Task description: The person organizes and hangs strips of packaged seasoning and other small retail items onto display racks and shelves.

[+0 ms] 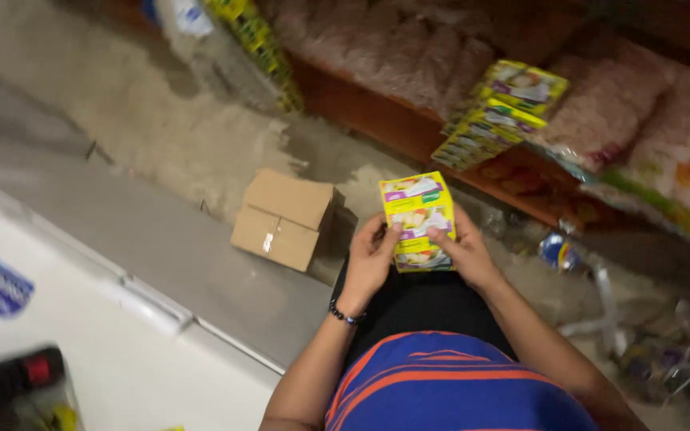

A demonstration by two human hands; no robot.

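Lower left of the frame: a white chest-type appliance (121, 351) with a smooth lid and a raised handle bar; its left and bottom sides are cut off. A blue label on it is blurred. At the bottom left corner, a dark object with a red patch (17, 379) is too blurred to identify.

Upper left and centre: a rough concrete floor (161, 136), mottled and stained. On it, left of centre, lies a closed brown cardboard box (283, 218), rectangular, with a strip of glossy tape on the near face.

Centre: the left hand (370, 263) grips the left edge of a small yellow carton (418, 221), thumb on the front face, fingers curled behind and hidden. A dark beaded bracelet (343, 314) sits on that wrist. The carton is flat, rectangular printed cardboard, held upright above the person's lap, just right of the cardboard box. The right hand (466, 254) clamps the carton's right edge and lower corner, thumb on the front. The carton's lower edge is covered by both hands.

Upper right: a reddish wooden shelf (377, 120) carries a leaning stack of matching yellow cartons (498, 112) and soft, clear plastic bags (616, 104) of pale contents, blurred. Lower right of the frame is dark; the items on the floor there cannot be made out.
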